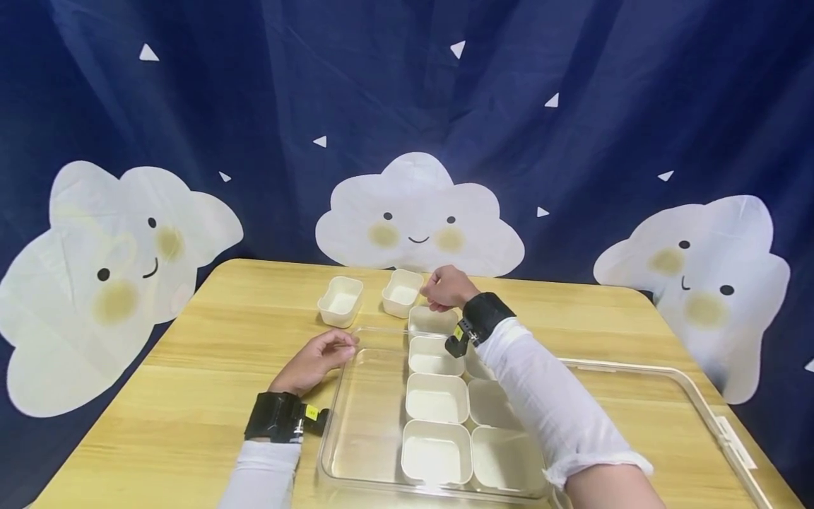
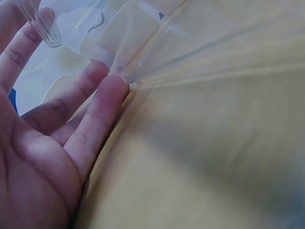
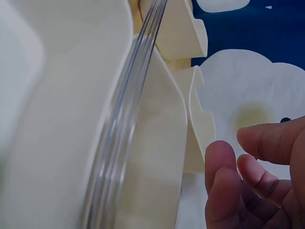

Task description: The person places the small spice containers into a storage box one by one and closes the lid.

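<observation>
A clear plastic box (image 1: 375,482) stands on the table with two rows of small cream bins (image 1: 437,398) along its right side. My left hand (image 1: 318,362) is at the box's far left corner, fingertips touching the clear plastic, fingers loosely extended. Over the far end, my right hand (image 1: 450,288) hangs with loosely bent fingers (image 3: 221,157) and nothing between them. Just under it, a cream bin (image 1: 432,319) stands beyond the box's far wall. Close to its left is another cream bin (image 1: 402,293), with a third bin (image 1: 340,302) farther left.
On the right, a clear rimmed lid (image 1: 683,378) with a white clip (image 1: 735,442) lies on the wooden table (image 1: 191,367), partly hidden by my right arm. Behind the table's far edge hangs a dark blue curtain (image 1: 381,92) with smiling white clouds.
</observation>
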A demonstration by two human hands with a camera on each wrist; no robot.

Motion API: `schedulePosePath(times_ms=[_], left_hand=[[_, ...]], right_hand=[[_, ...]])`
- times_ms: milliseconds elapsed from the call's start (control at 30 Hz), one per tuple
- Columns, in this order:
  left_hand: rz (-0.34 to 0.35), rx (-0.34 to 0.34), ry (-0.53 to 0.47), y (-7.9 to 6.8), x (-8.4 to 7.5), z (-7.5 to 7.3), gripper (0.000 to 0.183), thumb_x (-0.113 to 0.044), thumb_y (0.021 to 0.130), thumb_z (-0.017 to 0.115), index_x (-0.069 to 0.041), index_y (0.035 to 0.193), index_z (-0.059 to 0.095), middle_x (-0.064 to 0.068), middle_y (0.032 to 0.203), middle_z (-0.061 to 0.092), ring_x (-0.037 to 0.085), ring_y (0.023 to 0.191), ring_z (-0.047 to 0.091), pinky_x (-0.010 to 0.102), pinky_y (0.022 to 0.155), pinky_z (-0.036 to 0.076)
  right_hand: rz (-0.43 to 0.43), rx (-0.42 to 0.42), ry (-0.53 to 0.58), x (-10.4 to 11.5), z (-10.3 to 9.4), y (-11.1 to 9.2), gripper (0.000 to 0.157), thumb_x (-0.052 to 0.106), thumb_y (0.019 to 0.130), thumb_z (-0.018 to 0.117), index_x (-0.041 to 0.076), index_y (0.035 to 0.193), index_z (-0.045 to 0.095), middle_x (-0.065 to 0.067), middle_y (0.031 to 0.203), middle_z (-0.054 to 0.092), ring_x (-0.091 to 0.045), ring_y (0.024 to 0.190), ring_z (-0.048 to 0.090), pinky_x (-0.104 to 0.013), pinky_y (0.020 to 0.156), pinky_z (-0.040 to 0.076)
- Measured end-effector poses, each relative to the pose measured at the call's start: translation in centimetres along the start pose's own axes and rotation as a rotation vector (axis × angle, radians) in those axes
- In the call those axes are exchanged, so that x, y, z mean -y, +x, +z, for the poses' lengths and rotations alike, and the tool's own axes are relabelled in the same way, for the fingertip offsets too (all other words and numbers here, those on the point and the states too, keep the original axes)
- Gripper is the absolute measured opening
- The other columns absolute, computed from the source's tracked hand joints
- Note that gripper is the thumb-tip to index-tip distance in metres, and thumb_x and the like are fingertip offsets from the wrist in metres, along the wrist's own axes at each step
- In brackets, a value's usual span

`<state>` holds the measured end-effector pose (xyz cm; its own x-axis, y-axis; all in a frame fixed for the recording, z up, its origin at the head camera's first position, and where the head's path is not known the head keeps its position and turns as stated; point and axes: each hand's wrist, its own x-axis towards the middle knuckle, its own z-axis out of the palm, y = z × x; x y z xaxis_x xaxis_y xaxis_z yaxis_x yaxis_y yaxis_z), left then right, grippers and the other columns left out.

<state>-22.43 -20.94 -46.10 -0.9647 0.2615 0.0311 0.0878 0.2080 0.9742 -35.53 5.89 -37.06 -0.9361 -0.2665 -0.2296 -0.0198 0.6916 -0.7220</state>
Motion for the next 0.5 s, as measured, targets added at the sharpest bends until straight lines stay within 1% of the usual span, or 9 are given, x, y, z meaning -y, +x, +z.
schedulePosePath(times_ms=[133,300,367,500], left_hand=[[0.014,0.000,0.011,0.1,-0.2,0.1,0.029,-0.018,0.095,0.063,0.004,0.114,0.058,0.020,0.124,0.057,0.025,0.112,0.052,0.038,0.094,0.042],[0.020,0.005,0.015,0.0,-0.4,0.2,0.029,-0.016,0.096,0.062,0.005,0.115,0.057,0.022,0.123,0.056,0.024,0.111,0.052,0.039,0.094,0.040],[0.020,0.004,0.014,0.0,-0.3,0.2,0.029,-0.016,0.096,0.061,0.005,0.115,0.057,0.022,0.124,0.056,0.026,0.112,0.051,0.040,0.095,0.040],[0.021,0.001,0.016,0.1,0.0,0.2,0.029,-0.016,0.096,0.062,0.005,0.115,0.058,0.022,0.125,0.057,0.026,0.113,0.051,0.038,0.095,0.041]], right_hand=[[0.011,0.008,-0.053,-0.4,-0.7,0.1,0.014,0.014,0.089,0.067,0.004,0.084,0.059,-0.007,0.076,0.061,-0.011,0.055,0.060,-0.025,0.054,0.053],[0.029,0.080,-0.156,-1.2,-1.6,0.1,0.011,0.011,0.085,0.071,0.005,0.083,0.062,-0.001,0.064,0.053,-0.010,0.051,0.049,-0.023,0.048,0.047],[0.039,0.108,-0.184,-1.4,-1.8,0.1,0.010,0.011,0.083,0.072,0.006,0.084,0.063,0.000,0.063,0.050,-0.011,0.052,0.046,-0.023,0.047,0.044],[0.059,0.140,-0.234,-1.9,-1.8,0.0,0.010,0.008,0.082,0.072,0.006,0.089,0.066,0.001,0.061,0.046,-0.011,0.052,0.042,-0.025,0.048,0.041]])
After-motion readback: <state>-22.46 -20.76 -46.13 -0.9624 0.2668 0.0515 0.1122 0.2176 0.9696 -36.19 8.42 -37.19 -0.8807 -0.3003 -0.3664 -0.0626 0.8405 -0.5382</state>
